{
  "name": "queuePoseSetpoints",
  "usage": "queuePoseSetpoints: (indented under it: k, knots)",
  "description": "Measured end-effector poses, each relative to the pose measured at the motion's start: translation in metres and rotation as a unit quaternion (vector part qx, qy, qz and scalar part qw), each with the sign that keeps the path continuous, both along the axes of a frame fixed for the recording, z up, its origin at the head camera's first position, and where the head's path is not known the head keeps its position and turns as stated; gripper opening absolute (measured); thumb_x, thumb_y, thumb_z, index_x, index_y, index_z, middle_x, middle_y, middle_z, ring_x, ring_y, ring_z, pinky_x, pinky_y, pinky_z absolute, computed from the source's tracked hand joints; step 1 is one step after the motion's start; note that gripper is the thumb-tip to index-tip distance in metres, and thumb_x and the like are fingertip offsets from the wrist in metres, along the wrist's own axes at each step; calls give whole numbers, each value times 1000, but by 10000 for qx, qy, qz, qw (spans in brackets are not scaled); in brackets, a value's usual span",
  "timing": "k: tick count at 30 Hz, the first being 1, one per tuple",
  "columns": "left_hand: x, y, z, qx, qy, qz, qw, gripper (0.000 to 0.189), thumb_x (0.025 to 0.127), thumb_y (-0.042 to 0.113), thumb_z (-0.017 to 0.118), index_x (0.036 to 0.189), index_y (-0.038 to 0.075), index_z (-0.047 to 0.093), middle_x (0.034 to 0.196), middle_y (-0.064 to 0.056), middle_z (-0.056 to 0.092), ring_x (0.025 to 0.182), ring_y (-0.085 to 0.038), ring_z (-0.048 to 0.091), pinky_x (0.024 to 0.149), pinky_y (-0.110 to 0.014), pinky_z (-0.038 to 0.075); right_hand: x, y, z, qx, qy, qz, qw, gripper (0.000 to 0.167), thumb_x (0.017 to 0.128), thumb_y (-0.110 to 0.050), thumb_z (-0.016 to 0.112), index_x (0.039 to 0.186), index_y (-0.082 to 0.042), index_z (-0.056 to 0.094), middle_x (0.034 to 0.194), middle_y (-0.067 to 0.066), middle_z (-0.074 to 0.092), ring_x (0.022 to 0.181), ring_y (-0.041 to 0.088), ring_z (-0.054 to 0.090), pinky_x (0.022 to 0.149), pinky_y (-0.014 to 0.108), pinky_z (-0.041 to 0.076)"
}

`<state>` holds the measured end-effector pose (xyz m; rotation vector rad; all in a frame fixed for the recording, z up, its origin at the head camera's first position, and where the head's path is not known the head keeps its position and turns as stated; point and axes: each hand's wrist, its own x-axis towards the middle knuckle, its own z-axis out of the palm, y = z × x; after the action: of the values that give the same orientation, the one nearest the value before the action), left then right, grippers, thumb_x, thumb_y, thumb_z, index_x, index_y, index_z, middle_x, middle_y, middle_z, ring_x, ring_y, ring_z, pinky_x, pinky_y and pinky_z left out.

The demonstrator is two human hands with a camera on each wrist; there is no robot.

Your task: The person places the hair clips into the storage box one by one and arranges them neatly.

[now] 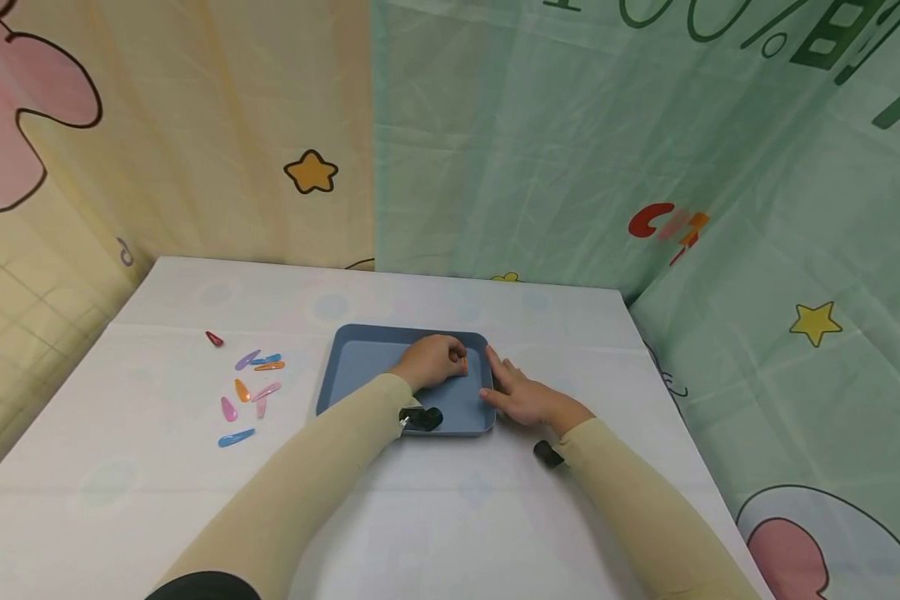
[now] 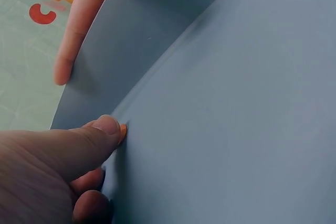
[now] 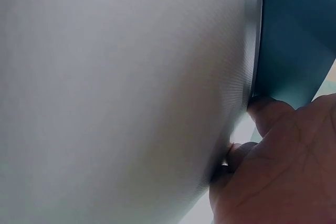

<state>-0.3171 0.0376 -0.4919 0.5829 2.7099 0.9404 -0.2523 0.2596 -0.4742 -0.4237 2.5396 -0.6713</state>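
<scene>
A blue-grey rectangular tray (image 1: 366, 360) lies on the white-covered table. Over its right part, my left hand (image 1: 433, 363) pinches an orange hair clip (image 2: 123, 132) between thumb and fingers, close to the tray floor. Only a small orange end of the clip shows; the rest is hidden by the fingers. My right hand (image 1: 528, 399) is at the tray's right side, its fingers mostly straight and touching the rim. In the right wrist view, the fingertips of that hand (image 3: 294, 161) meet the outer edge of the tray.
Left of the tray, several loose snap hair clips lie scattered: a dark red clip (image 1: 214, 339), a purple clip (image 1: 247, 360), a blue clip (image 1: 236, 437), an orange clip (image 1: 242, 390) and pink ones (image 1: 228, 409) among them. Printed curtains (image 1: 495, 167) hang behind the table.
</scene>
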Motion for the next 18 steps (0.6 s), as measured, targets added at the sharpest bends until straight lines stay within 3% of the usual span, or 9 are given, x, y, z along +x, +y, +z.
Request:
queuePoseSetpoints:
  k: [10,18]
  knots:
    - [0,-8,7,188,-179,-222,9994,39,97,32,76,130,11,72,111,-2,73,98,-16,64,93,-37,53,0,-1,-2,25,22,-5,10000,84,111,-50,43,169,-25,-14,177,21,-1,164,42,-2,127,68,13]
    - [2,-21,21,258,-230,-353,9988,39,100,33,73,134,12,70,115,-3,73,101,-17,66,93,-38,54,0,0,-2,68,21,-32,10000,86,111,-52,44,169,-26,-14,177,18,0,164,42,-2,127,68,13]
